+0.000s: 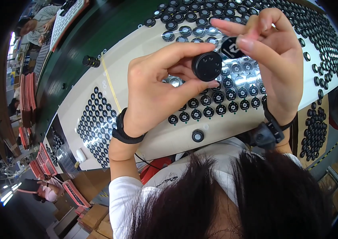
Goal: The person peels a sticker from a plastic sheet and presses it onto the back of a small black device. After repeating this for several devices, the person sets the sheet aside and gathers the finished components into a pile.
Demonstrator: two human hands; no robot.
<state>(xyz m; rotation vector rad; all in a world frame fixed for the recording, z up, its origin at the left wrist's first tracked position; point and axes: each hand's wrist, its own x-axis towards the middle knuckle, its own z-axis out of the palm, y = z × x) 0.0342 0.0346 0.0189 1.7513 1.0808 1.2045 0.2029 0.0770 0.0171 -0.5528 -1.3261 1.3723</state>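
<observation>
My left hand (pixel 153 81) grips a black round puck-like part (pixel 207 67) between thumb and fingers, its face with small holes turned up. Right beside it, my right hand (pixel 282 59) pinches a black round sticker (pixel 230 47) with a white mark between thumb and a finger; the other fingers are raised. The sticker and the part are close, and I cannot tell whether they touch. Below both hands lies a shiny sheet of round black stickers (pixel 220 108) in rows, partly hidden by my hands. A single round part (pixel 197 136) sits near the table's front edge.
Many black round parts (pixel 185 31) cover the table's far side and right end. Another sticker sheet (pixel 97 119) lies on the left, and a small black cylinder (pixel 91 61) stands beyond the yellow line (pixel 110 81). Other people (pixel 43 24) work at the far left.
</observation>
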